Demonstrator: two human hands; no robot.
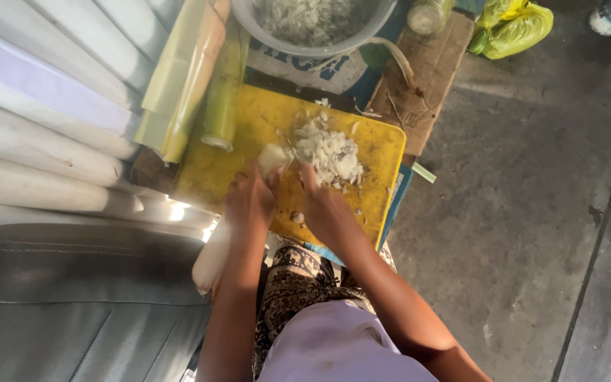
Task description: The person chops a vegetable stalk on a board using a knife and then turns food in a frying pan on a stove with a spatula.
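A grey concrete floor point(525, 212) spreads wide and bare to the right of a yellow cutting board point(249, 134). On the board lies one pile of pale chopped shreds point(330, 154), just beside the cut end of a long white stalk point(271, 157). The left hand point(249, 201) is closed around that stalk, which runs back off the board's near edge. The right hand point(319, 205) is clenched; what it holds cannot be made out. One grey bowl point(249, 25) of shreds sits past the far edge, and pale stalks point(44, 145) crowd the left
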